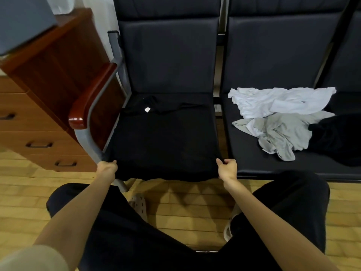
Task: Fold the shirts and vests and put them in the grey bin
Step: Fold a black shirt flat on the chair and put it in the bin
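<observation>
- Head view: we see the black shirt spread flat on the left seat, collar toward the backrest.
- Left hand pinches the shirt's near-left hem corner; right hand pinches the near-right corner.
- Right of the shirt, on the next seat: white garment, grey garment, black garment.

The black garment on the right seat runs off the frame edge, and that grey thing top left is cropped too, can't tell what it is.
</observation>
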Action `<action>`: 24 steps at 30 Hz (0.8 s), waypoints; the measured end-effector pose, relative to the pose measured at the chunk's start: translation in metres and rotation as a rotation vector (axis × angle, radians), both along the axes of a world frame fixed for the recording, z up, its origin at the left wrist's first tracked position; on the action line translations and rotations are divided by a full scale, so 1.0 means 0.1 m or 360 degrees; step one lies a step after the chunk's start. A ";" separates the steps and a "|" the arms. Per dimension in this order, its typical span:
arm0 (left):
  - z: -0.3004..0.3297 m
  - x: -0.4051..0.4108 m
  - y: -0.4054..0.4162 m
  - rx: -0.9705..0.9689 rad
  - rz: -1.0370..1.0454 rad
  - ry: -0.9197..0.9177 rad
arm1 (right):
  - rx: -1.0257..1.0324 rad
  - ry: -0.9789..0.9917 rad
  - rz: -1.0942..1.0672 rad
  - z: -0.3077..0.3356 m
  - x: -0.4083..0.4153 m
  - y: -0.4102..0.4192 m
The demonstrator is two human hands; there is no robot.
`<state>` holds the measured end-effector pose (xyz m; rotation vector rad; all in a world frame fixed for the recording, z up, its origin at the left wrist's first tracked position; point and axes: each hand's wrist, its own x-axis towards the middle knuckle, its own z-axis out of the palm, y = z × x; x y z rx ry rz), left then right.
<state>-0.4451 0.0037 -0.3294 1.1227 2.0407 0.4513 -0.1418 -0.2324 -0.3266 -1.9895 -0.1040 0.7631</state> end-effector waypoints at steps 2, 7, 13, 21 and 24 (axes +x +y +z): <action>0.08 -0.01 -0.01 0.0071 -0.0129 0.0125 | -0.0116 -0.0129 0.0124 0.07 0.02 -0.09; 0.28 -0.09 0.06 -0.0043 -0.0437 0.0464 | -0.0697 -0.0458 0.0589 0.20 0.05 -0.26; 0.40 0.08 0.33 -0.0098 -0.0766 0.0848 | -0.1112 -0.0866 0.1020 0.27 -0.04 0.04; 0.31 0.69 1.07 0.0366 -0.1165 0.0605 | -0.0427 -0.1153 0.1236 0.24 0.12 1.04; 0.21 0.86 1.41 0.0554 -0.1283 0.0571 | -0.0283 -0.1112 0.1346 0.18 0.17 1.55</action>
